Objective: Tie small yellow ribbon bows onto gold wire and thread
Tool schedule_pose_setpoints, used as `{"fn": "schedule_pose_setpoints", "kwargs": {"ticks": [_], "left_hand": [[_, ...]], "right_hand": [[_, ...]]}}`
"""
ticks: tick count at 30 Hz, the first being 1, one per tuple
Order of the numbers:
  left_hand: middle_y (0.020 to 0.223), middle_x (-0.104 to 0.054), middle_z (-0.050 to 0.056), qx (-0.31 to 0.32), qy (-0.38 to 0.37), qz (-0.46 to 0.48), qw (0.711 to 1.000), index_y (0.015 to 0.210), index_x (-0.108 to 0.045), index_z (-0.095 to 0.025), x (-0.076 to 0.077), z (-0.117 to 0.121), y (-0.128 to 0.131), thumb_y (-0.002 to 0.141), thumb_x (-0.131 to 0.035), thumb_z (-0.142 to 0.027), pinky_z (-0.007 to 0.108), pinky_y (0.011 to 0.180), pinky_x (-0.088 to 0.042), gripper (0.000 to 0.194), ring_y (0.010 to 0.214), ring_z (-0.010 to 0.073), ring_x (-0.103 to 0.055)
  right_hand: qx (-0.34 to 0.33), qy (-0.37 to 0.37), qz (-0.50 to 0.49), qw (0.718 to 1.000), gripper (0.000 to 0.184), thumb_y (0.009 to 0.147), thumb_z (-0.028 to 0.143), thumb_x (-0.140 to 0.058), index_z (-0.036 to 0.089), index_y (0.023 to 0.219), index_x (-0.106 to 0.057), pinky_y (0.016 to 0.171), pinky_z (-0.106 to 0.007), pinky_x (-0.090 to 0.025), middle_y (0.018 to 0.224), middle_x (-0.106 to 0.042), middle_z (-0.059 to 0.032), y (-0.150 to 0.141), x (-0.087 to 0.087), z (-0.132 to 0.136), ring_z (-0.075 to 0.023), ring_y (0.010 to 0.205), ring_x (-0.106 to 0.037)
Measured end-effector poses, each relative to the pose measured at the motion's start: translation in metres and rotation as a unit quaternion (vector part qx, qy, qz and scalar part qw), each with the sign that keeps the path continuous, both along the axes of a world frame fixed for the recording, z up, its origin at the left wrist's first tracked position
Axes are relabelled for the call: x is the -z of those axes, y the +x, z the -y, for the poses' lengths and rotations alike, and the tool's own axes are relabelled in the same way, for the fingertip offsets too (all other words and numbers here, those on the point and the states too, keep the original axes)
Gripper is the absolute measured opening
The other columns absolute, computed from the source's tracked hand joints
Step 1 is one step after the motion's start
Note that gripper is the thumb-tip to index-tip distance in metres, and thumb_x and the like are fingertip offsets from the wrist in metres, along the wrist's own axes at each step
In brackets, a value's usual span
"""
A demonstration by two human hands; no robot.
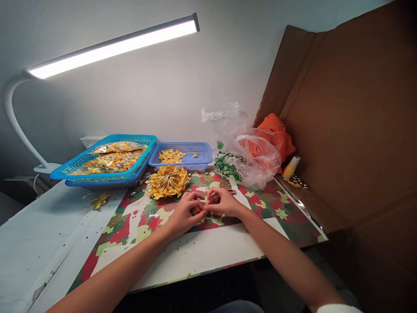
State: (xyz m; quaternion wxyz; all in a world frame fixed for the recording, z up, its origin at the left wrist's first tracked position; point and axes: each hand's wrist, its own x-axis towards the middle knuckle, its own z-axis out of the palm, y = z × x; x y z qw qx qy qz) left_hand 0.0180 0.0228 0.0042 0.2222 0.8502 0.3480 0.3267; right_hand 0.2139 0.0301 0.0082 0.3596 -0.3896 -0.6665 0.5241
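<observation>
While the fingers (215,208) meet, yellow bows (167,182) (bunched) lie just beyond.

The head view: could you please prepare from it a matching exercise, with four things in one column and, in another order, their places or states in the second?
Column one
1. Lamp
2. Turquoise basket
3. Round bundle of yellow ribbon pieces
4. Right hand

Column two
A. On the patterned sheet, in front of the smaller blue basket
B. Fingertips close to those of the left hand
C. Lit, above the table
D. Holding yellow pieces in clear wrapping

Right pairs: 1-C; 2-D; 3-A; 4-B
</observation>
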Motion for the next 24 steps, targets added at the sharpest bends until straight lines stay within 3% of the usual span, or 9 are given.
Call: {"fn": "schedule_pose_setpoints", "kwargs": {"ticks": [14, 24], "left_hand": [[0.106, -0.066, 0.008, -0.013, -0.010, 0.007, 1.000, 0.066, -0.067, -0.021, -0.003, 0.001, -0.003, 0.085, -0.061, -0.029, 0.042, 0.088, -0.047, 0.021, 0.100, 0.0262, -0.055], [0.104, -0.067, 0.006, -0.022, -0.010, 0.007, 1.000, 0.063, -0.062, -0.021, -0.003, 0.000, -0.004, 0.079, -0.060, -0.024, 0.040, 0.089, -0.048, 0.017, 0.101, 0.0260, -0.056]], "right_hand": [[0.016, 0.020, -0.034, 0.999, 0.031, 0.067, 0.015, -0.067, 0.022, 0.086, -0.045, 0.060, -0.022, -0.041, 0.072, -0.063, 0.0057, -0.010, 0.000, 0.006, -0.0115, 0.064, -0.057], [0.030, 0.014, -0.108, 0.994, 0.037, 0.066, 0.026, -0.076, 0.023, 0.081, -0.042, 0.064, -0.025, -0.044, 0.074, -0.061, 0.0053, -0.015, 0.005, 0.002, -0.0118, 0.067, -0.056]]}}
